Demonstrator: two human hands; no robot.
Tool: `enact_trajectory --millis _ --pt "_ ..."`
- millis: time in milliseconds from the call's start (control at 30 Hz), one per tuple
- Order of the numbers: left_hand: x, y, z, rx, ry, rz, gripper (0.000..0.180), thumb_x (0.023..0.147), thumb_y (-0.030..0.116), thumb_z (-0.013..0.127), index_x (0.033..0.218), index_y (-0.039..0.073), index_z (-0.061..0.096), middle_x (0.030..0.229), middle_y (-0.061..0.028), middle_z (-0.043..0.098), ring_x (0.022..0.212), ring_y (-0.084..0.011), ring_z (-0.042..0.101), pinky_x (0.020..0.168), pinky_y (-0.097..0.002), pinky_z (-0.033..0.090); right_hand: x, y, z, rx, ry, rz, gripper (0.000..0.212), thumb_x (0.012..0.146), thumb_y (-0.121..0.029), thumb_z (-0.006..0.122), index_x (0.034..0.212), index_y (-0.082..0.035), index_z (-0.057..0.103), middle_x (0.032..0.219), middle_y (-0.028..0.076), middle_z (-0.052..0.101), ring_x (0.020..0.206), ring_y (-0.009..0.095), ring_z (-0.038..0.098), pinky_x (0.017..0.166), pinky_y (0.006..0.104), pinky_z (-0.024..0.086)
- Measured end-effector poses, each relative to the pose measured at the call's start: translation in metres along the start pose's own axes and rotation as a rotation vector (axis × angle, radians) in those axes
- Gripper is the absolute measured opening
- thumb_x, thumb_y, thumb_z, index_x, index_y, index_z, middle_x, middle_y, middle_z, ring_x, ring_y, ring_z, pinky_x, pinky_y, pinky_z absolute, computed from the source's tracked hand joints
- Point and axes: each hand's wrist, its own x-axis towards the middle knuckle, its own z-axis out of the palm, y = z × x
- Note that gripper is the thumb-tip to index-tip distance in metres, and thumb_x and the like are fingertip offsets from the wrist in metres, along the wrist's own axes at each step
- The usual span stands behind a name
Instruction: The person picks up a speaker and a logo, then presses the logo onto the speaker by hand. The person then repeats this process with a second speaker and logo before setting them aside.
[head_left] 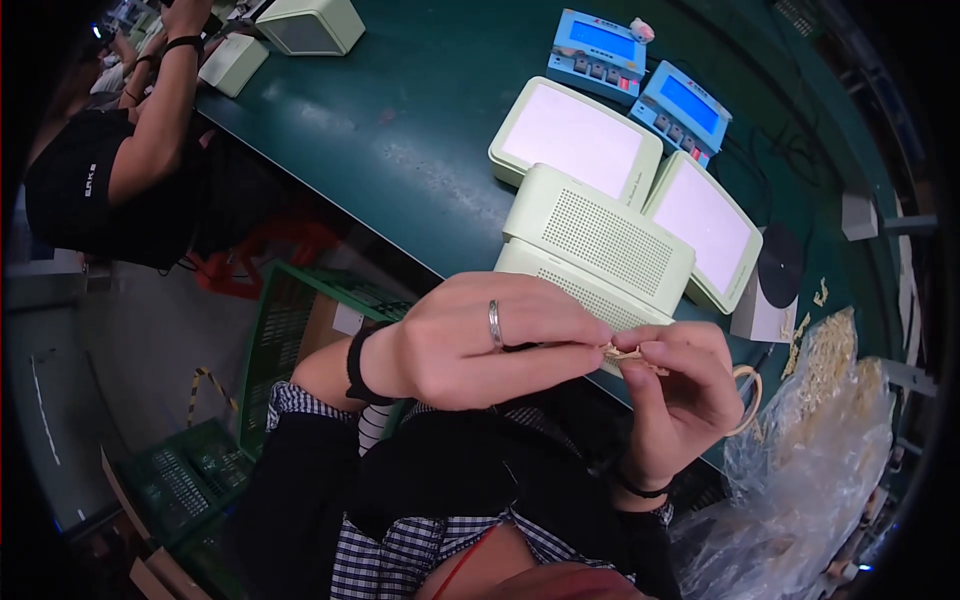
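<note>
My left hand [490, 340], with a ring on one finger, reaches across the front of my body, thumb and fingers pressed together. Facing it, my right hand [685, 385] has its fingertips curled in a pinch. Between the two sets of fingertips is a small cream-coloured strip-like piece [625, 354], partly hidden by the fingers. Just beyond my hands lie pale green housings with perforated grilles, one nearer [540, 262] and one farther [605, 240]. Two more pale green units with whitish faces, one left [575, 135] and one right [705, 225], stand behind them.
Two blue boxes with screens [598, 45] [690, 103] stand at the back of the green table [400, 130]. A plastic bag [800, 450] of small cream pieces lies right, near a black disc [780, 265]. Green crates [265, 350] stand lower left; a co-worker [110, 190] sits far left.
</note>
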Motion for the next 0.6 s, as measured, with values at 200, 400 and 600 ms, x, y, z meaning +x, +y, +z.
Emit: enact_trajectory --millis 200,400,600 --pt "0.014 -0.021 -0.014 0.024 -0.048 -0.072 0.024 0.069 0.006 0.082 0.089 0.0 0.073 0.096 -0.0127 0.07 0.09 -0.0241 0.067 0.074 -0.0345 0.055 0.035 -0.004 -0.008 -0.487 -0.148 -0.28 0.024 0.073 0.006 0.076 0.097 0.003 0.071 0.094 0.013 0.063 0.082 0.023 0.065 0.069 0.0298 0.053" --pt "0.026 -0.064 -0.035 0.116 0.053 -0.252 0.024 0.071 0.007 0.081 0.093 0.003 0.072 0.096 -0.0087 0.071 0.094 -0.0227 0.065 0.083 -0.0335 0.05 0.055 0.021 -0.009 -0.553 -0.123 -0.225 0.023 0.072 0.011 0.073 0.094 0.004 0.072 0.094 0.014 0.064 0.083 0.02 0.063 0.071 0.027 0.052" --pt "0.018 -0.079 -0.027 0.091 0.009 -0.309 0.024 0.072 0.007 0.078 0.094 0.003 0.072 0.098 -0.0084 0.071 0.096 -0.0225 0.064 0.086 -0.033 0.049 0.06 0.023 0.0 -0.556 -0.157 -0.161 0.024 0.071 0.011 0.073 0.094 0.003 0.073 0.093 0.013 0.064 0.081 0.019 0.062 0.069 0.0257 0.051"
